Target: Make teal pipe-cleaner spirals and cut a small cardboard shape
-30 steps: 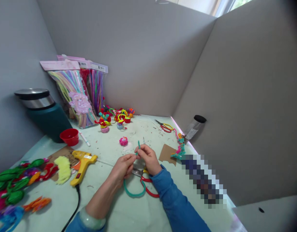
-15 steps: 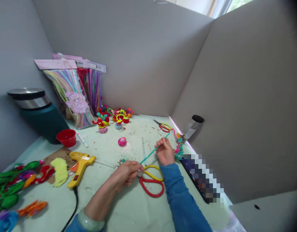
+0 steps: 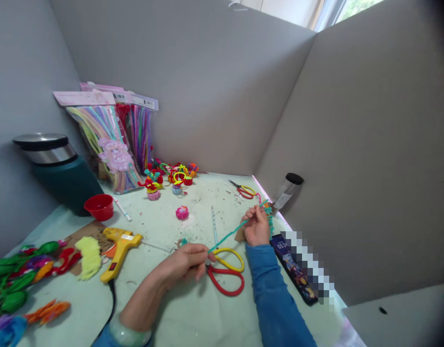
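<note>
Right hand shifted right; teal pipe cleaner slants up-right.

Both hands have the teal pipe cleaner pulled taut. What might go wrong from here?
1. The pipe cleaner is stretched between the left hand and right hand; if a pinch slips, its end may spring back and prick a finger.
2. The scissors lie just beside the left hand, which could knock them.
3. The cord of the glue gun runs near the left forearm; a snag could drag the gun.
</note>
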The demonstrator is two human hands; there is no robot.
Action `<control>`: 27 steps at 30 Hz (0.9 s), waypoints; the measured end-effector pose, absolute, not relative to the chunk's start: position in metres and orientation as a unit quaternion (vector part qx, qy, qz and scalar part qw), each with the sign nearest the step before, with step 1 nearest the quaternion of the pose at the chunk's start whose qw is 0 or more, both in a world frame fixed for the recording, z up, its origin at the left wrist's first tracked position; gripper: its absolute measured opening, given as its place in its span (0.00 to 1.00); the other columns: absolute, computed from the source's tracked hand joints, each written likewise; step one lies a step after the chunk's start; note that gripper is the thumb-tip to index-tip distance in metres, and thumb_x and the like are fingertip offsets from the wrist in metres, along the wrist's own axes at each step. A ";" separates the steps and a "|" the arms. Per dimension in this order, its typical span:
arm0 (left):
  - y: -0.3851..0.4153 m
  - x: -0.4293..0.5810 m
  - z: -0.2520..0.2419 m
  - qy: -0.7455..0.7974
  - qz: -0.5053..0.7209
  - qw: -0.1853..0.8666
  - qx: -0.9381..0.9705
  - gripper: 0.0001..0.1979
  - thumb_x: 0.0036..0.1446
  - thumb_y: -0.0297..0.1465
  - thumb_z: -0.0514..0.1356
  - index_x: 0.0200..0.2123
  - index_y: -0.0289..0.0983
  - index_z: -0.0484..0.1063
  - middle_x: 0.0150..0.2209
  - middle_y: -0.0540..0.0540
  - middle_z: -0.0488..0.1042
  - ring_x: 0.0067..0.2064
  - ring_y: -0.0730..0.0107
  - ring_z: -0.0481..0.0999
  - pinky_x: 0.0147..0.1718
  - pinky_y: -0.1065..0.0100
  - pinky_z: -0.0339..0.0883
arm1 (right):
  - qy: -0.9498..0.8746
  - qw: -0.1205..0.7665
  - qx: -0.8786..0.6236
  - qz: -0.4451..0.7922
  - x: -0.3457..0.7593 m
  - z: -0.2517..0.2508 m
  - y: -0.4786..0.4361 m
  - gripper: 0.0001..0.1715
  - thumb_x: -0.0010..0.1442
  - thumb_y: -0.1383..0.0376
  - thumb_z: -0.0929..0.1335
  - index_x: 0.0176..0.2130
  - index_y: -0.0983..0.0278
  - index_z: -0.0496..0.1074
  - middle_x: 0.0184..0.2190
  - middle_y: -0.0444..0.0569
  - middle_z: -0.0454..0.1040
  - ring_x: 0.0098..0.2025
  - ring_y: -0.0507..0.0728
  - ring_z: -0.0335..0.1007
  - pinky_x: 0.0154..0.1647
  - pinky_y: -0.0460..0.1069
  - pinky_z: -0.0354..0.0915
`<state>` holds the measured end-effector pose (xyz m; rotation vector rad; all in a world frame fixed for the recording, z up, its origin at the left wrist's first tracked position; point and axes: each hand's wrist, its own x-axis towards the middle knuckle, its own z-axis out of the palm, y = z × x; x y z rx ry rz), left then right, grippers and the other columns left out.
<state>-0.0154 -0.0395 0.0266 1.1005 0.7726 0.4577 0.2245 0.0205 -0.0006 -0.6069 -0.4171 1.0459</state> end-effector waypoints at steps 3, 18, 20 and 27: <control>-0.043 -0.017 0.029 0.301 0.189 0.787 0.505 0.16 0.52 0.36 0.57 0.41 0.32 0.72 0.20 0.46 0.72 0.13 0.84 0.48 0.14 0.74 0.36 | -0.187 0.806 -0.283 0.485 0.225 0.000 0.020 0.13 0.49 0.63 0.71 0.31 0.62 0.63 0.22 0.35 0.63 0.20 0.44 0.59 0.21 0.42 0.60; -0.044 -0.014 0.020 0.339 0.124 0.762 0.538 0.13 0.54 0.38 0.54 0.35 0.33 0.69 0.18 0.45 0.75 0.08 0.83 0.53 0.09 0.77 0.36 | -0.191 0.823 -0.303 0.442 0.233 0.001 0.019 0.10 0.51 0.63 0.70 0.30 0.62 0.64 0.21 0.35 0.64 0.19 0.44 0.60 0.19 0.41 0.61; -0.046 -0.017 0.026 0.299 0.095 0.779 0.543 0.16 0.55 0.38 0.54 0.41 0.33 0.70 0.19 0.45 0.76 0.08 0.83 0.53 0.09 0.76 0.36 | -0.190 0.821 -0.308 0.442 0.234 0.003 0.019 0.09 0.51 0.63 0.69 0.31 0.62 0.64 0.21 0.35 0.64 0.18 0.44 0.60 0.18 0.41 0.60; -0.038 -0.014 0.028 0.374 0.245 0.712 0.541 0.20 0.53 0.45 0.55 0.32 0.31 0.72 0.16 0.48 0.69 0.11 0.82 0.56 0.12 0.76 0.42 | -0.280 0.614 -0.317 0.667 0.209 0.015 0.007 0.10 0.52 0.63 0.69 0.30 0.64 0.63 0.17 0.34 0.62 0.11 0.41 0.52 0.10 0.37 0.49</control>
